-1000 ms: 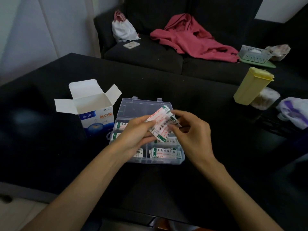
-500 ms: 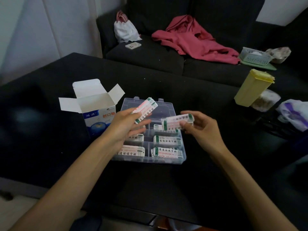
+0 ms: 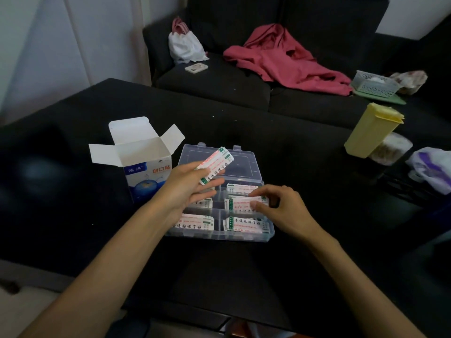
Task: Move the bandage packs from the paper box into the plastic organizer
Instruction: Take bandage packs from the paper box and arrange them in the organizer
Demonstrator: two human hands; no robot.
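Bandage packs (image 3: pixel 216 164) fanned in left hand (image 3: pixel 185 189) above plastic organizer (image 3: pixel 244 236) — right hand (image 3: pixel 275 208) pinching one pack (image 3: pixel 246 200) into its middle right cell. Best laid flat, aligned — then released.

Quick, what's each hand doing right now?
Left hand: holding a stack of bandage packs.
Right hand: fingers pinching one bandage pack in the plastic organizer.

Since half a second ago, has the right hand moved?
Yes. The right hand came down toward the plastic organizer, lowering its bandage pack into the middle right compartment.
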